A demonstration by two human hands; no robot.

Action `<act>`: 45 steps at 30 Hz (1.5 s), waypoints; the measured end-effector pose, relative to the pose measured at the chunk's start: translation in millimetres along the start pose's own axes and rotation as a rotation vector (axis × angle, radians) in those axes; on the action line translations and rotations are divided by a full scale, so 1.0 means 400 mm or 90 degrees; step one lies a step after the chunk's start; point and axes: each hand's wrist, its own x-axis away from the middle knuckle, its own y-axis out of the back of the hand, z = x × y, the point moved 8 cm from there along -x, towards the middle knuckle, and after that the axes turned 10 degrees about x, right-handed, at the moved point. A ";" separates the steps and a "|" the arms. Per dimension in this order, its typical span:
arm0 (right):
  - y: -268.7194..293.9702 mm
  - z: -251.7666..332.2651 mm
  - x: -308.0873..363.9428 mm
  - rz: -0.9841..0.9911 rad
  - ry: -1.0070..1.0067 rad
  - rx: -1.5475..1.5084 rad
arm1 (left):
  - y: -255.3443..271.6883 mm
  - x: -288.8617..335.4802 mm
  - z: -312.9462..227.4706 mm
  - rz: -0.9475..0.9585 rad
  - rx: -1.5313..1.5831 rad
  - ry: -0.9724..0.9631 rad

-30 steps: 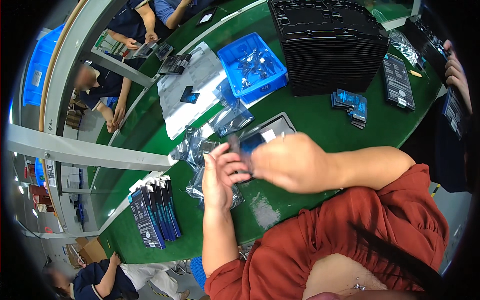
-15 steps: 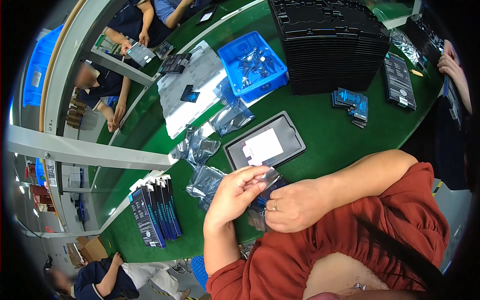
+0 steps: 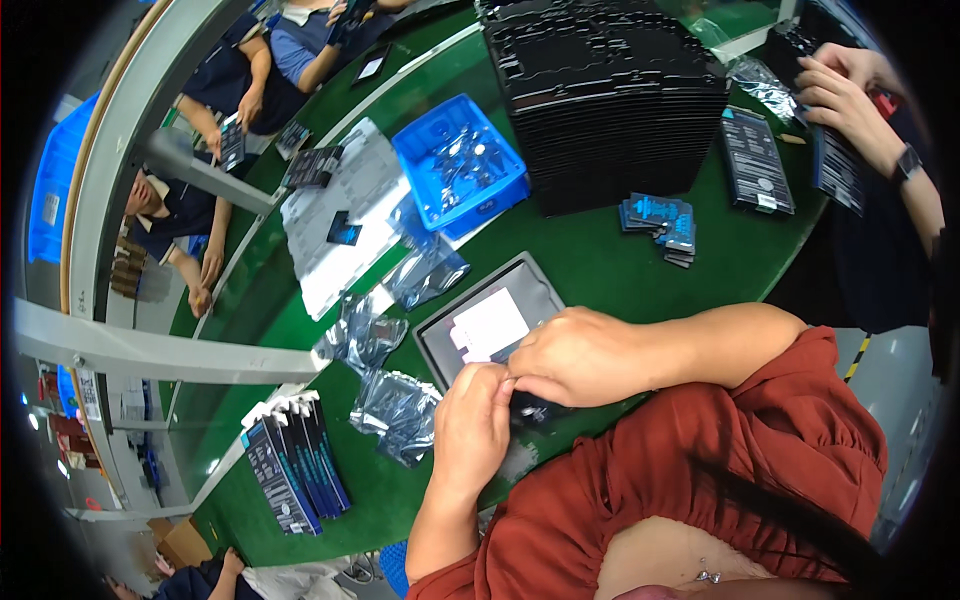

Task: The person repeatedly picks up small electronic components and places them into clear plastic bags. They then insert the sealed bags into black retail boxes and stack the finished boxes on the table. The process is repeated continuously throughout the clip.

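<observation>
Both hands meet at their fingertips in the head view: the left hand (image 3: 473, 425) and the right hand (image 3: 575, 355) pinch a dark, shiny packet (image 3: 538, 409) between thumbs and bent fingers, most of it hidden beneath them. It hangs just over the near edge of a grey tray (image 3: 543, 283), in which a white sheet (image 3: 490, 322) lies. Left of the tray, crumpled silvery bags (image 3: 396, 412) rest on the green surface (image 3: 610, 285); nearer the lower left stands a row of slim dark boxes (image 3: 293, 470). Beyond the tray sit a blue bin (image 3: 407, 163) of small bagged parts and a tall stack of black trays (image 3: 615, 125), with blue-and-black cards (image 3: 660, 222) near its foot. At upper right, a co-worker's hands (image 3: 850, 100) hold a dark box (image 3: 838, 170).
</observation>
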 end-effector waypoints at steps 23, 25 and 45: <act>0.040 0.204 0.095 -0.177 0.494 0.274 | 0.041 0.022 -0.017 -0.003 0.170 0.007; 0.042 0.273 0.149 -0.135 0.583 0.148 | 0.108 0.036 0.080 -0.160 0.188 0.097; -0.023 -0.030 -0.069 0.118 -0.075 -0.153 | 0.111 0.036 0.060 -0.283 0.136 0.009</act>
